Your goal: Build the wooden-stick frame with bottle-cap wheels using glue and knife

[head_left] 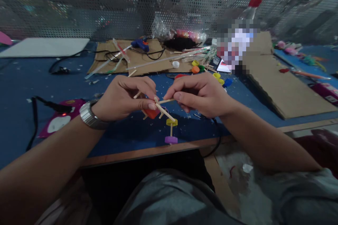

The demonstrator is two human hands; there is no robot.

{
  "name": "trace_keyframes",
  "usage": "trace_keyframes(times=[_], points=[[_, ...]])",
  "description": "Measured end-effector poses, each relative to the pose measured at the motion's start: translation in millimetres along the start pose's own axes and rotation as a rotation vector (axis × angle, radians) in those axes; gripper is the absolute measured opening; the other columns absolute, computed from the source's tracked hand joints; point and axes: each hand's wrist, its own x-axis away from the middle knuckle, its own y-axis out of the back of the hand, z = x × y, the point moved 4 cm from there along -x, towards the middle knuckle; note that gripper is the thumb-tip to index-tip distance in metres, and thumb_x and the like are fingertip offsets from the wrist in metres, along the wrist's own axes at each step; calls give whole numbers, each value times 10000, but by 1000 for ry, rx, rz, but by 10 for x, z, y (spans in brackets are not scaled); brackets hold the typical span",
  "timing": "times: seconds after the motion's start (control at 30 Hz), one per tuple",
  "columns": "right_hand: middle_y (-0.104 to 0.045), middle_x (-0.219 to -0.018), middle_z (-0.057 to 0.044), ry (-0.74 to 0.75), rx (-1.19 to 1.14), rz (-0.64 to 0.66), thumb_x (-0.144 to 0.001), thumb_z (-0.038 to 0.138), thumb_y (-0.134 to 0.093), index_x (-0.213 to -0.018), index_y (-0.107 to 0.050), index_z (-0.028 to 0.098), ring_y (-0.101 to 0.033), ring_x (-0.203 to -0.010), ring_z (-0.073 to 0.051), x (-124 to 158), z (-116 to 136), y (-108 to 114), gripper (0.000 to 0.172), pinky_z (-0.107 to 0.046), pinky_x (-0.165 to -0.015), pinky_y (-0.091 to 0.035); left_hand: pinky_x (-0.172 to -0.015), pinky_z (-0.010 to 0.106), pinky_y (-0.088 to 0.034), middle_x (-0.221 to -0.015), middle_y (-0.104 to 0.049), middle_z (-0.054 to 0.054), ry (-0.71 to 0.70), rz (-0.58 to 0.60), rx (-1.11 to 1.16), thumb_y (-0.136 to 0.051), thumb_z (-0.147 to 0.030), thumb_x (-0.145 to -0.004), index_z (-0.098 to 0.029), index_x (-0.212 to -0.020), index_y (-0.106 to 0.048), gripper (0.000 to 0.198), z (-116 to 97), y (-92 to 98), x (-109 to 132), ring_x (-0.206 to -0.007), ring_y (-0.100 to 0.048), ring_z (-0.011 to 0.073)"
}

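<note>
My left hand, with a metal watch on its wrist, pinches a small frame of thin wooden sticks above the table's front edge. My right hand pinches another stick of the same frame from the right. A red bottle cap sits on the frame under my left fingers. A yellow cap and a purple cap hang below on one short stick. Both hands are closed on the sticks.
The blue table carries cardboard sheets, a blue glue gun with black cables, loose straws and sticks, several coloured caps, a bottle with a red cap and a pink card. Perforated metal mesh stands behind.
</note>
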Motion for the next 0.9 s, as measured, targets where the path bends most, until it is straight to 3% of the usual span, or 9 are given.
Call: trace_keyframes(times=[0.47,0.6,0.9], points=[[-746,-807,-6,22,48,-14,-1041,201,-706,-1034,-812,116,-583,-563,-44,-1,-5,9,136,-162,-495,-453,-721,354,-625,-780,-804,87,25,-1,-16,-1028,-441,-764,-273,-793,-889,220,10,11,4,-786,-720,213],[-680,-717,25,7,-3,-15,-1060,241,-721,-1055,-809,113,-582,-564,-55,0,-7,2,155,-169,-506,-455,-718,343,-630,-777,-797,83,9,-18,-16,-1029,-453,-759,-271,-786,-885,234,9,20,1,-778,-722,208],[-701,-846,-10,-70,-75,-103,-1098,624,-604,-1084,-804,162,-656,-611,-74,-2,-116,93,504,-184,-470,-446,-689,310,-618,-761,-787,70,-4,-31,-4,-1022,-437,-773,-251,-791,-877,237,10,-3,2,-752,-732,192]])
